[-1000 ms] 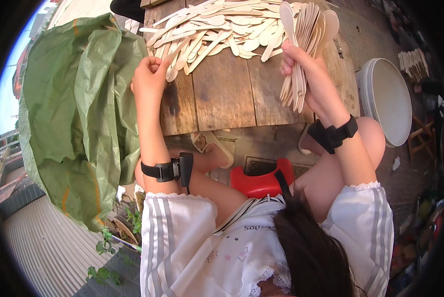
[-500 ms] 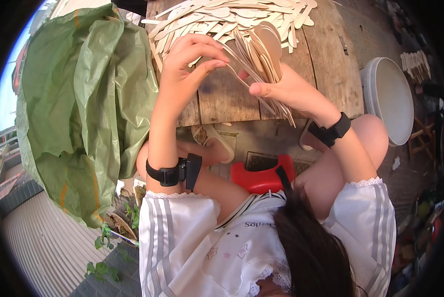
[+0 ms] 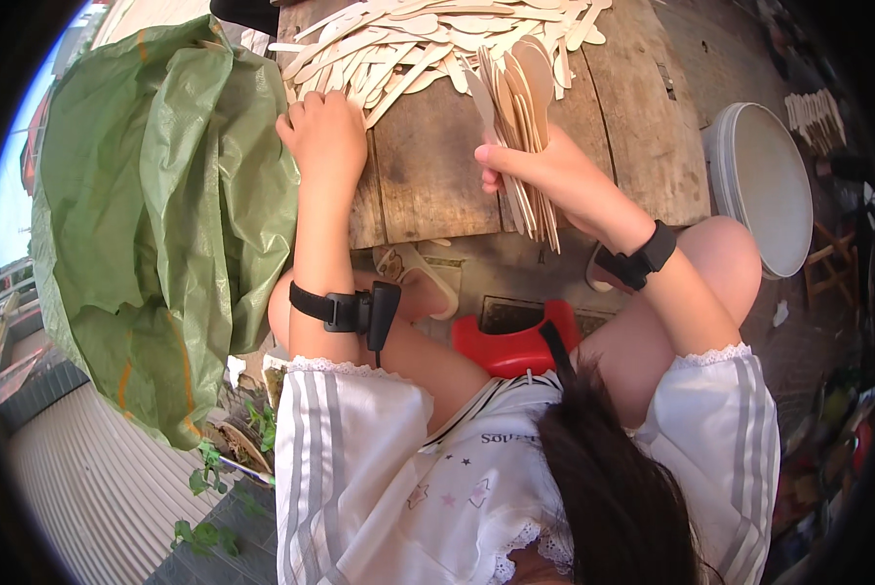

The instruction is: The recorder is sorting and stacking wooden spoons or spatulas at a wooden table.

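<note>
So nearest up, the right hand (image 3: 561,177) has its fingers clamped round a bundle of flat wooden spoons (image 3: 523,93), most of the heads pointing away, with the palm hiding the middle of the bundle so no way to count them. Looks to me like the gathering step, one fistful building up. The left hand (image 3: 328,136) is back-side up at the near edge of the loose spoon heap (image 3: 427,49) on the worktop (image 3: 437,171), fingers curled under, so can't tell if they're pinching anything. I'd say the next move calls for a clean pick of a loose one, right grip staying snug. Further off, the heap's far side is cut off by the frame, and the stuff in the dark right rim is mostly a blur tbh
</note>
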The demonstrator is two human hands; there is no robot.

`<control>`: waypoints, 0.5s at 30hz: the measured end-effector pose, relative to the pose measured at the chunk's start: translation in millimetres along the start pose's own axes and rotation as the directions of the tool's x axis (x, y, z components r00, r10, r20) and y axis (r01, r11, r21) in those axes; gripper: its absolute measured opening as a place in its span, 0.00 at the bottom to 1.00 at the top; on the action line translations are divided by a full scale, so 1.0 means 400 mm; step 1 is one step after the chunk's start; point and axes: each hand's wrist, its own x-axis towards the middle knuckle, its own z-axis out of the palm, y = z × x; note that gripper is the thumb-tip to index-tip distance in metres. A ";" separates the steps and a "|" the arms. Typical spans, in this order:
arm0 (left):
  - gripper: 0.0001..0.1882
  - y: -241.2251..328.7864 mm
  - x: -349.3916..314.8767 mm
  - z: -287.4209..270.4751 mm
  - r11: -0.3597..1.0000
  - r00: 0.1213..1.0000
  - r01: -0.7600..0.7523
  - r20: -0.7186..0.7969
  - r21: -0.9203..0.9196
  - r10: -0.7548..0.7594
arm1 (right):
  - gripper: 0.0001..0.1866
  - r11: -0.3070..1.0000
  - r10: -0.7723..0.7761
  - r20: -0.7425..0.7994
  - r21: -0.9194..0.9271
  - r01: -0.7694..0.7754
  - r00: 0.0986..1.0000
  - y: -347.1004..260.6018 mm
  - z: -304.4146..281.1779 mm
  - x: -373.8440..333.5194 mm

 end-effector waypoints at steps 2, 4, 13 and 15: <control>0.11 -0.006 -0.004 0.018 1.000 1.000 -0.006 -0.005 0.010 0.006 | 0.12 0.999 0.014 -0.025 -0.046 -0.015 1.000 -0.011 -0.002 -0.003; 0.10 -0.011 -0.006 0.027 1.000 1.000 -0.009 -0.007 0.025 0.009 | 0.11 0.998 -0.029 -0.053 -0.063 0.026 0.998 -0.020 -0.002 -0.004; 0.08 -0.051 0.012 -0.107 0.577 0.977 0.207 0.196 -0.790 -0.081 | 0.19 0.915 -0.278 -0.219 -0.356 0.189 0.935 -0.039 -0.060 0.010; 0.09 -0.052 0.005 -0.158 0.507 0.982 0.132 0.182 -0.852 0.051 | 0.18 0.908 -0.342 -0.325 -0.358 0.220 0.882 -0.054 -0.067 0.009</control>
